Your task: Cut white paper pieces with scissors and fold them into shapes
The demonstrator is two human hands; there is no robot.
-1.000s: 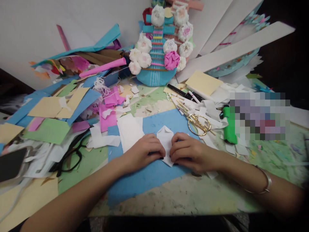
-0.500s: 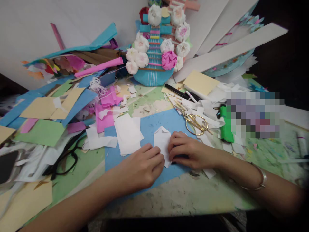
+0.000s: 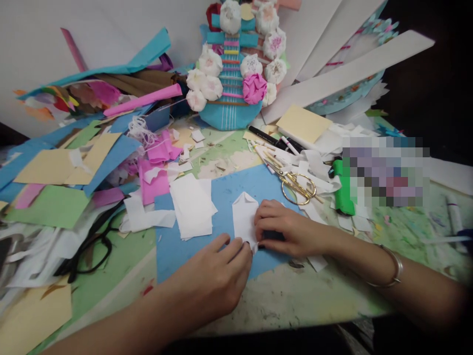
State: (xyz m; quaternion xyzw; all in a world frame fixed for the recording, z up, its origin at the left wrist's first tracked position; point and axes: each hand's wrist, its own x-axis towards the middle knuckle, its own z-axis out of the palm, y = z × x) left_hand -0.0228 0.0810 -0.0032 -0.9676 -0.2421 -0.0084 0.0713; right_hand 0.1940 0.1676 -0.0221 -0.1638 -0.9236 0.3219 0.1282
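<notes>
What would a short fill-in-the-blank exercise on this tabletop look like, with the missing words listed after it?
1. The folded paper at the fingertips of the left hand and right hand is coloured ____.
2. The sheet beneath it is coloured ____.
3. The scissors have handles coloured ____.
4. A bracelet is worn on the person's ____ arm.

Missing words: white; blue; gold; right.

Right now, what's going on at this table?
A person has both hands at a small folded white paper lying on a blue sheet. The left grip touches its lower end; the right grip is at its right edge. The top corners are folded in. A stack of white paper sits to the left, gold-handled scissors beyond the right grip.
</notes>
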